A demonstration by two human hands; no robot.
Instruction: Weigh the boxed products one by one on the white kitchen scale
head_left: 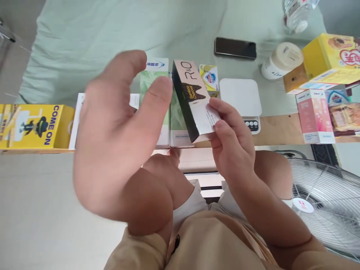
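My right hand grips the lower right end of a slim pink, black and silver R&O bamboo charcoal box between thumb and fingers. The box is tilted and held above the table edge. To its left, my left hand is raised close to the camera, slightly blurred, thumb and fingers apart with nothing between them. Behind the held box are green-and-white cartons, partly hidden by my left hand. Just beyond it stands a small yellow soap box. A white kitchen scale lies right of the box.
A yellow "COME ON" box lies at the left. Farther right are a black phone, a white jar, a yellow snack box, a pink carton and a plastic bottle. A fan stands beside my right leg.
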